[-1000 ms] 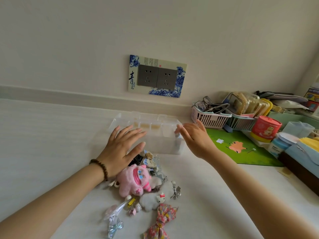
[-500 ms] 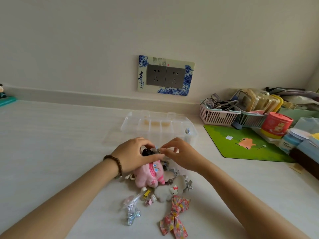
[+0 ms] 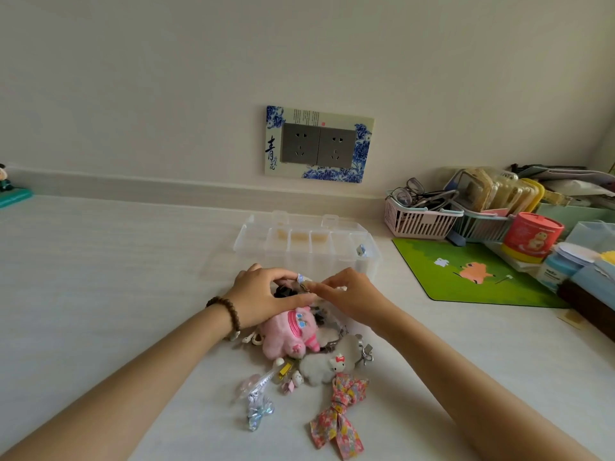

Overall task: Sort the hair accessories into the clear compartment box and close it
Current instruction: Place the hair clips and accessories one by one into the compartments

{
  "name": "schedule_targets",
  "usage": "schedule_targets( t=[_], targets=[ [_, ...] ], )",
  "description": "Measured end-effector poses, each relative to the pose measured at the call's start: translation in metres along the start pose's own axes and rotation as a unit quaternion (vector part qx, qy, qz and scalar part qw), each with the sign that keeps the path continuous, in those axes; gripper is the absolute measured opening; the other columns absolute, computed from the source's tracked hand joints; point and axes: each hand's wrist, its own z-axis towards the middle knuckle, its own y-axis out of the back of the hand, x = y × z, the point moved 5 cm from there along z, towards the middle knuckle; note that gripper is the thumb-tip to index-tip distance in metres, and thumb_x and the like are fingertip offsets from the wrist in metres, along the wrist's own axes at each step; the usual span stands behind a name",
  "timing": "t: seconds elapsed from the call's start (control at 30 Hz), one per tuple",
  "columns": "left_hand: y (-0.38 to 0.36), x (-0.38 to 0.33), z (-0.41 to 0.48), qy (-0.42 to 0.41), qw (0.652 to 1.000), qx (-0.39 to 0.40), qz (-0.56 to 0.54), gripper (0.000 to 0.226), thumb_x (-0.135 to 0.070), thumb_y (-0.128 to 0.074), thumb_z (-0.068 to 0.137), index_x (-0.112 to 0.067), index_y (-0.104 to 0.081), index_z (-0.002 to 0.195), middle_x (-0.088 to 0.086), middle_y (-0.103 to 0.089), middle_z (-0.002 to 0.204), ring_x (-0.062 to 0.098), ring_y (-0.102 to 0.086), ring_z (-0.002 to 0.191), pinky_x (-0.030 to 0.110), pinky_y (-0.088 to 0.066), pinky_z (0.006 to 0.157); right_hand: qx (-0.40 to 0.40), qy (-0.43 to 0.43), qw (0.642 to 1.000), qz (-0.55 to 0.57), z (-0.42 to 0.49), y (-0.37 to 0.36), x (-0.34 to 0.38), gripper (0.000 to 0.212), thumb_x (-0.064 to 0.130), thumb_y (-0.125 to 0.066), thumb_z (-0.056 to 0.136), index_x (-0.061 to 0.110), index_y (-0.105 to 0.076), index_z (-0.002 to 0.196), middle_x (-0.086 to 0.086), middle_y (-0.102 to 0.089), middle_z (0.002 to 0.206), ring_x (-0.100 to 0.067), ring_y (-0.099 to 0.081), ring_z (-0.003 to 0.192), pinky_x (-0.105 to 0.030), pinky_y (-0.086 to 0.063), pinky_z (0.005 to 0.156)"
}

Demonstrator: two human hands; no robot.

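Note:
A clear compartment box (image 3: 336, 257) stands open near the wall, with one small blue-white piece (image 3: 361, 250) in its right end. In front of it lies a pile of hair accessories: a pink plush clip (image 3: 289, 332), a white fluffy clip with a cat face (image 3: 321, 366), a floral bow (image 3: 339, 414), a silver bow clip (image 3: 259, 409). My left hand (image 3: 263, 296) and my right hand (image 3: 349, 294) meet over the pile's far end. Both pinch a small blue-white clip (image 3: 301, 280) between their fingertips.
A green mouse mat (image 3: 466, 271) lies to the right. Behind it are a pink basket (image 3: 419, 221) with glasses, a red tub (image 3: 530, 237) and more boxes along the right edge. A teal stand (image 3: 15, 196) sits at the far left.
Both hands drew back from the box to the pile's far end and came together. The small blue-white clip now sits lifted between the fingertips.

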Motion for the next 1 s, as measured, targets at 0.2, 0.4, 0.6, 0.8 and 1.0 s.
schedule_targets(
  t=[0.2, 0.4, 0.6, 0.8, 1.0],
  targets=[
    [0.011, -0.024, -0.002, -0.099, 0.988, -0.078, -0.093, 0.045, -0.039, -0.074, 0.068, -0.044, -0.054, 0.108, -0.018, -0.065, 0.091, 0.003, -0.050, 0.088, 0.014, -0.036, 0.073, 0.012, 0.021, 0.973, 0.232, -0.012, 0.011, 0.012, 0.021, 0.035, -0.067, 0.081, 0.014, -0.065, 0.084, 0.008, -0.063, 0.074, -0.005, -0.054, 0.068, -0.013, -0.040, 0.060],
    [0.013, -0.049, 0.006, -0.160, 0.974, -0.118, -0.109, 0.055, -0.047, -0.068, 0.070, -0.035, -0.051, 0.121, -0.017, -0.062, 0.100, 0.000, -0.051, 0.090, 0.010, -0.040, 0.075, -0.003, 0.040, 0.939, 0.341, -0.010, 0.038, 0.020, 0.027, 0.018, -0.067, 0.079, 0.015, -0.050, 0.101, -0.007, -0.073, 0.083, -0.021, -0.069, 0.077, -0.035, -0.056, 0.079],
    [0.017, -0.037, 0.020, -0.190, 0.969, -0.158, -0.002, 0.061, -0.061, -0.036, 0.082, -0.023, -0.045, 0.129, -0.009, -0.055, 0.122, -0.004, -0.039, 0.114, 0.010, -0.027, 0.098, -0.135, 0.029, 0.968, 0.207, 0.016, 0.107, 0.002, 0.033, 0.018, -0.064, 0.085, 0.014, -0.052, 0.116, -0.010, -0.070, 0.096, -0.014, -0.065, 0.077, -0.030, -0.055, 0.067],
    [0.006, -0.026, 0.021, -0.194, 0.958, -0.165, 0.128, 0.068, -0.066, -0.018, 0.082, -0.027, -0.041, 0.132, 0.001, -0.047, 0.133, 0.015, -0.031, 0.128, 0.028, -0.013, 0.108, -0.122, 0.013, 0.992, 0.025, 0.051, 0.108, -0.014, 0.034, 0.023, -0.067, 0.082, 0.011, -0.057, 0.112, -0.010, -0.068, 0.095, -0.019, -0.065, 0.080, -0.039, -0.056, 0.073],
    [0.006, -0.023, 0.020, -0.202, 0.954, -0.176, 0.136, 0.068, -0.067, -0.017, 0.084, -0.025, -0.046, 0.128, 0.000, -0.050, 0.129, 0.013, -0.034, 0.126, 0.032, -0.016, 0.109, -0.118, 0.048, 0.974, -0.186, 0.062, 0.096, -0.016, 0.038, 0.047, -0.053, 0.087, 0.017, -0.067, 0.104, -0.006, -0.057, 0.105, -0.024, -0.049, 0.105, -0.035, -0.042, 0.087]
  ],
)
